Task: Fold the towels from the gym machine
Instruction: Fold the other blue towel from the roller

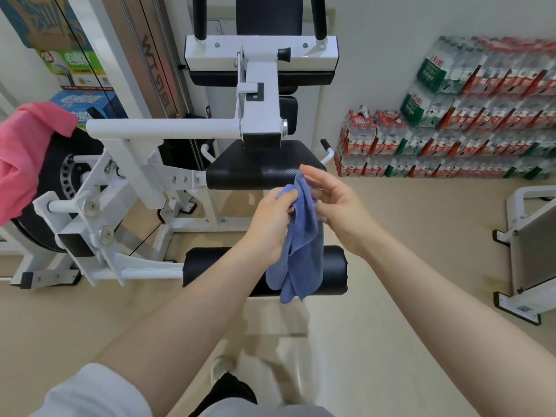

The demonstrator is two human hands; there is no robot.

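In the head view, the left hand [272, 219] pinches the top edge of a blue towel [296, 245] that hangs in the air before the gym machine [258, 94], above its black roller pad [332, 266]. The right hand [337, 206] touches the cloth with loosely spread fingers, perhaps pinching an edge. A pink towel [22, 155] drapes over the machine at far left.

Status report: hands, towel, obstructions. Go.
Left hand grips blue towel near its top. Right hand open beside it. Towel hangs unfolded. Pink towel waits on machine. Nothing in the way.
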